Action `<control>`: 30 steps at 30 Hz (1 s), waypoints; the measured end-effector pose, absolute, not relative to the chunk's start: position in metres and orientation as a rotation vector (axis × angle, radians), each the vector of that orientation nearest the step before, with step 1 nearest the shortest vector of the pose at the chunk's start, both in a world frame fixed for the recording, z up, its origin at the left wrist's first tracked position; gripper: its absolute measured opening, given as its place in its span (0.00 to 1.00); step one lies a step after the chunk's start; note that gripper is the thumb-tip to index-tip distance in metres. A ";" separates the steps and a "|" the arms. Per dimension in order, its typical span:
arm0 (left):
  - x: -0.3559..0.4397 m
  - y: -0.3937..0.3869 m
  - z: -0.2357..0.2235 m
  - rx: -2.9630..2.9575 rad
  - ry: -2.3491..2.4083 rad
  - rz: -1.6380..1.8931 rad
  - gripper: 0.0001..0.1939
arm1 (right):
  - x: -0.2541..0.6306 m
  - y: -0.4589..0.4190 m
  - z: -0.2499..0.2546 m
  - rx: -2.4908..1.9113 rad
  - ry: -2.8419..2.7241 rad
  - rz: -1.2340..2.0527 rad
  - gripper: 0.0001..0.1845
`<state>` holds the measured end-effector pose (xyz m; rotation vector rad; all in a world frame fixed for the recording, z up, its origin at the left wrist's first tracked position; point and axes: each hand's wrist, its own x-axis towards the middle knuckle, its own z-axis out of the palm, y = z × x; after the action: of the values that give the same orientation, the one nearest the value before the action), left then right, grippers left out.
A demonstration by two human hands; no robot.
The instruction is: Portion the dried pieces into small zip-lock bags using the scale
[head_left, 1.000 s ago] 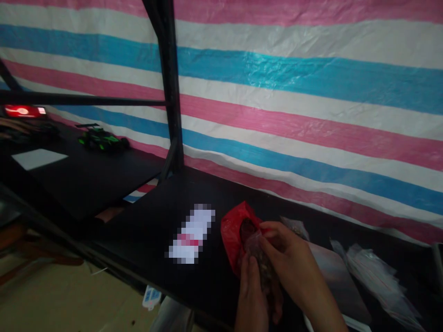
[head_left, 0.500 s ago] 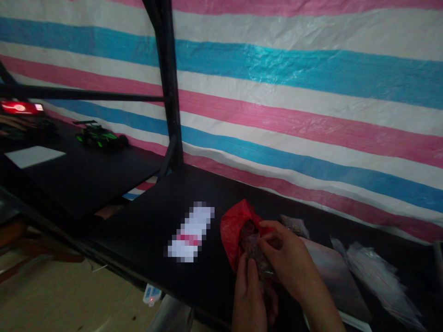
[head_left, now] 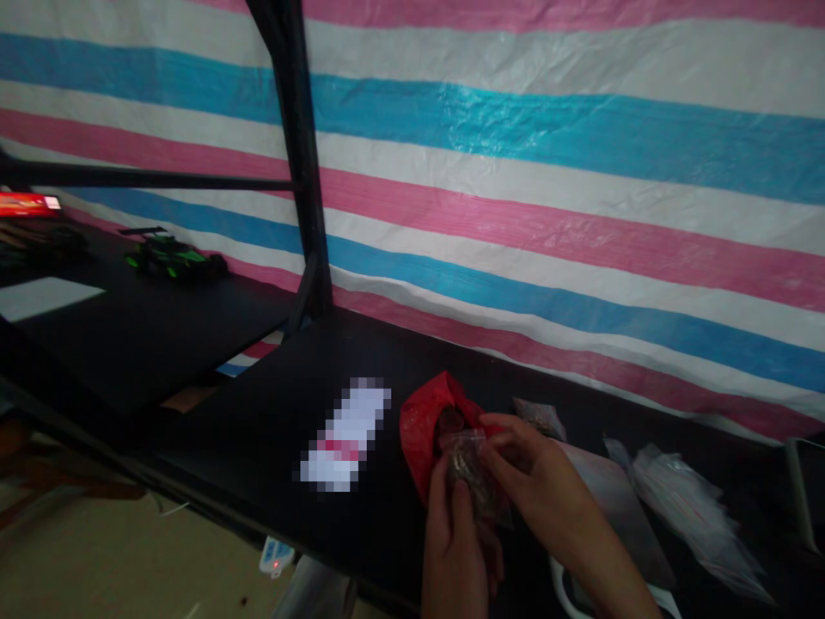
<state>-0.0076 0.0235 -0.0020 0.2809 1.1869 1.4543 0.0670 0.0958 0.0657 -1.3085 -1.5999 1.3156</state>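
Both my hands meet over the front of a black table (head_left: 271,430). My left hand (head_left: 455,550) cups a small clear plastic bag of dark bits (head_left: 469,468) from below, fingers curled round it. My right hand (head_left: 547,490) pinches the top of the same small bag. A crumpled red plastic bag (head_left: 422,425) lies open just behind and left of the small bag, touching it.
A blurred white card (head_left: 345,434) lies left of the red bag. Another small filled bag (head_left: 538,417), a flat sheet (head_left: 612,499) and a pile of clear bags (head_left: 689,507) lie to the right. A black shelf post (head_left: 296,155) stands behind. A green toy car (head_left: 171,258) sits on the left table.
The view has drifted slightly right, so everything sits a little further left. My hands have stayed together on the small bag, shifting a bit leftward with it.
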 end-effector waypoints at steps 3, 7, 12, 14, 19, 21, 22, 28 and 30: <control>-0.010 0.023 0.000 0.432 1.273 1.463 0.44 | 0.072 0.097 0.069 -1.276 -1.581 1.292 0.20; -0.011 0.022 0.004 0.581 1.393 1.618 0.30 | 0.078 0.095 0.074 -1.253 -1.596 1.217 0.15; -0.012 0.021 0.006 0.730 1.440 1.708 0.25 | 0.081 0.086 0.089 -1.234 -1.724 1.123 0.12; -0.015 0.021 0.006 0.764 1.431 1.705 0.25 | 0.081 0.083 0.094 -1.230 -1.734 1.096 0.11; -0.023 0.019 0.012 0.790 1.425 1.720 0.25 | 0.090 0.080 0.098 -1.208 -1.635 1.043 0.12; -0.027 0.017 0.017 0.840 1.425 1.728 0.25 | 0.102 0.079 0.100 -1.203 -1.554 0.993 0.15; -0.029 0.017 0.020 0.866 1.425 1.724 0.24 | 0.108 0.079 0.102 -1.216 -1.515 0.959 0.16; -0.028 0.013 0.025 0.936 1.383 1.736 0.23 | 0.128 0.070 0.107 -1.319 -1.441 0.922 0.19; -0.017 0.010 0.020 0.875 1.285 1.724 0.28 | 0.119 0.067 0.107 -1.307 -1.460 1.017 0.19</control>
<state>-0.0171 0.0102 0.0195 0.8749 1.2854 1.7237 0.1191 0.0666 0.1066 -1.3075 -1.4596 1.0168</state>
